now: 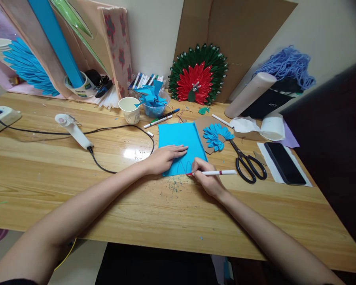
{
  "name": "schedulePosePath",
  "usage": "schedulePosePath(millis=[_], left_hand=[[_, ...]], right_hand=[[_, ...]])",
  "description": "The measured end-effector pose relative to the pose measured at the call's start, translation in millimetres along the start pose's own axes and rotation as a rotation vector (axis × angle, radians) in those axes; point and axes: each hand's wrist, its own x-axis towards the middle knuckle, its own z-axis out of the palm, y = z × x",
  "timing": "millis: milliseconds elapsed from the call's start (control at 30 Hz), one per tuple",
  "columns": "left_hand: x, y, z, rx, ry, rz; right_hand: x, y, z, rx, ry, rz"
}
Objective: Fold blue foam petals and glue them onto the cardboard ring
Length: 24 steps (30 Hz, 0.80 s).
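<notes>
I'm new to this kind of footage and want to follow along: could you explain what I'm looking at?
There is no machine here, just a person's two bare hands. The single picture comes from a camera worn on the head, looking forward and down at a wooden table.

The left hand rests on a blue sheet. The right hand holds a white marker, its tip at the sheet's near edge, beside some zigzag lines.

To the right lie blue petals, scissors and a phone. To the left is what looks like a glue gun. Farther back stand a paper cup and a red-and-green decoration.
</notes>
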Motion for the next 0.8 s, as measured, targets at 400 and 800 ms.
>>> schedulePosePath(millis=[400,800], left_hand=[[-40.3,-5.7,-13.6,0.235,-0.035,-0.031],[-41.0,-6.9,-9.8,0.199,-0.011,-0.037]], right_hand=[[4.0,-15.4,7.4,0.053,0.014,0.02],[9.9,-2.4,18.4,-0.01,-0.007,-0.001]])
